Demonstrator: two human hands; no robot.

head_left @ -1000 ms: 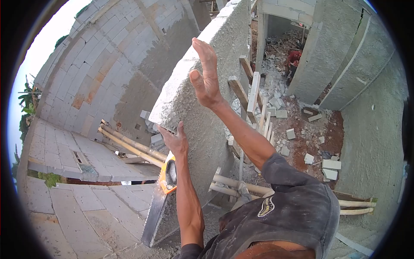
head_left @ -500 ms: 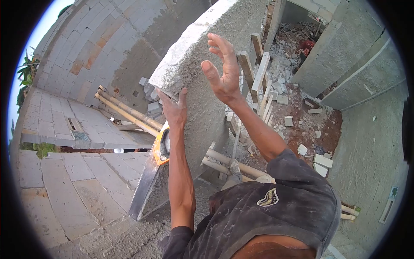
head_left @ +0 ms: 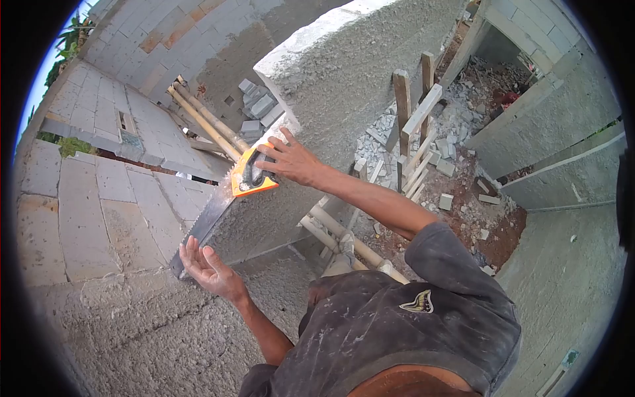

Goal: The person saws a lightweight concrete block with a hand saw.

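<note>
The saw [head_left: 221, 205] leans at centre left against the rough rendered wall [head_left: 344, 79], orange handle [head_left: 254, 177] uppermost, blade running down toward the lower left; the right hand [head_left: 291, 162] lies on the handle with fingers spread, and I cannot tell whether it grips; the left hand [head_left: 208, 268] is open, palm up, just beside the blade tip; bamboo poles [head_left: 205, 122] lie behind, upper left; wooden stakes [head_left: 403, 99] and block rubble [head_left: 456, 152] crowd the right.
</note>
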